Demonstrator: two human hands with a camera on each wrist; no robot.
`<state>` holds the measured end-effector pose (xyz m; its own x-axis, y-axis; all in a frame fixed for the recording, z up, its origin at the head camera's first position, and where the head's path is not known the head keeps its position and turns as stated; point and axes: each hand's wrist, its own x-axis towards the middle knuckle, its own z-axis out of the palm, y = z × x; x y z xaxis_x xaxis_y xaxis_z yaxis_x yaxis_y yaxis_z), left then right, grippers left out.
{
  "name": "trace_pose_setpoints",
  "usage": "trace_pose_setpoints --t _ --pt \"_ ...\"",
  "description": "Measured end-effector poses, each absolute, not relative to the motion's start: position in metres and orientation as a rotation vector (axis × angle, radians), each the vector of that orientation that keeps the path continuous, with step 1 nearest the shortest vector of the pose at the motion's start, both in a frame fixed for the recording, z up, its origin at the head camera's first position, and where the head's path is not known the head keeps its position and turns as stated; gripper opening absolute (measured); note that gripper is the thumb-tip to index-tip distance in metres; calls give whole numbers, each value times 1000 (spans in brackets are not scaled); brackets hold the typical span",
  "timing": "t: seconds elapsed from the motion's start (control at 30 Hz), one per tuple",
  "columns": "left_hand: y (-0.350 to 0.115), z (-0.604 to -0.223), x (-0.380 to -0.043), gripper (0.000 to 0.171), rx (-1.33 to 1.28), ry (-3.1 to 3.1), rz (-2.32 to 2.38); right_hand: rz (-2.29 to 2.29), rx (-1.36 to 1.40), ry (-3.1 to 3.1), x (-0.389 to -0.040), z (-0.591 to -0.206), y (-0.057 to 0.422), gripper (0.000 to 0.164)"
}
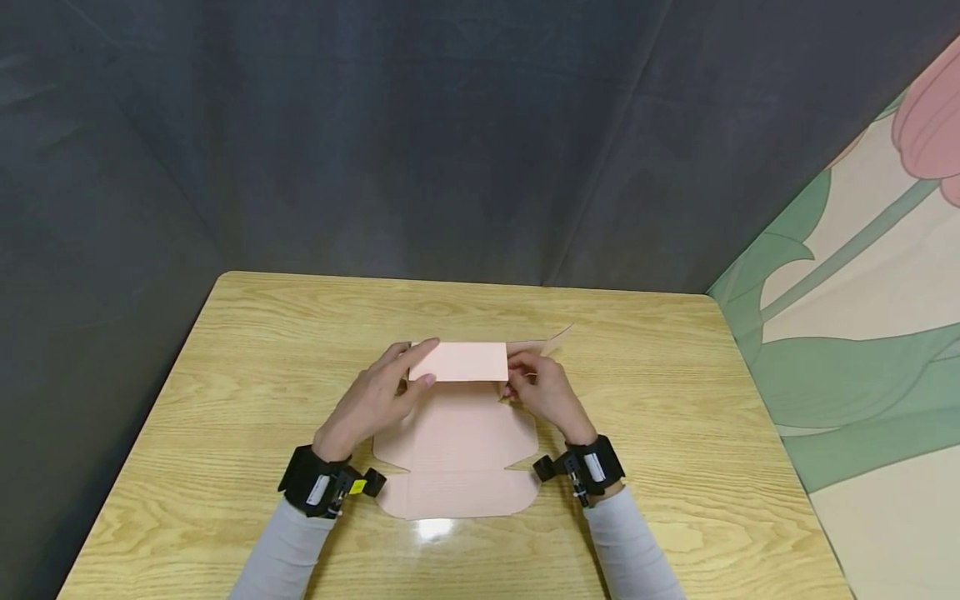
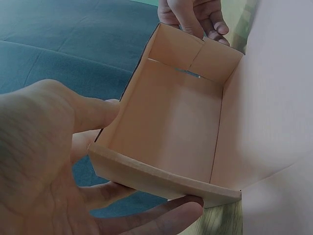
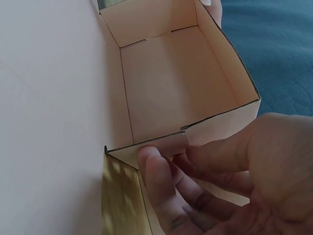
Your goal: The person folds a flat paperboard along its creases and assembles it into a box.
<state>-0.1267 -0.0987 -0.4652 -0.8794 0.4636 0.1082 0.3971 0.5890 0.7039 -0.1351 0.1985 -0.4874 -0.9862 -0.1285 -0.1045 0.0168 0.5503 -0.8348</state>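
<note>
A pale pink cardboard box [image 1: 465, 362], partly folded up, stands on edge in the middle of the table. Its flat lid panel [image 1: 468, 442] spreads toward the person. My left hand [image 1: 375, 400] grips the left end, fingers behind and thumb at the wall's edge. In the left wrist view the tray's inside [image 2: 166, 117] shows, with walls standing on its sides. At the right end my right hand [image 1: 551, 392] pinches the folded side flaps, thumb and curled fingers against the end wall [image 3: 210, 122] in the right wrist view. A long loose flap [image 1: 557, 340] sticks out beyond it.
The wooden table [image 1: 675, 467] carries the box. A dark curtain [image 1: 450, 142] hangs behind the table's far edge, and a flower-patterned cloth [image 1: 862, 333] borders the right side. Both wrists wear black camera straps [image 1: 306, 482].
</note>
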Motion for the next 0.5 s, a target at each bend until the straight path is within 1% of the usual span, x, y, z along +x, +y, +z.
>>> trace_pose_setpoints --t 0.23,0.5 --pt "-98 -465 -127 60 731 2722 1173 -1327 -148 2709 -134 -485 198 18" --pt "-99 -464 -127 60 722 2721 1168 -1333 -158 2726 -135 -485 197 17"
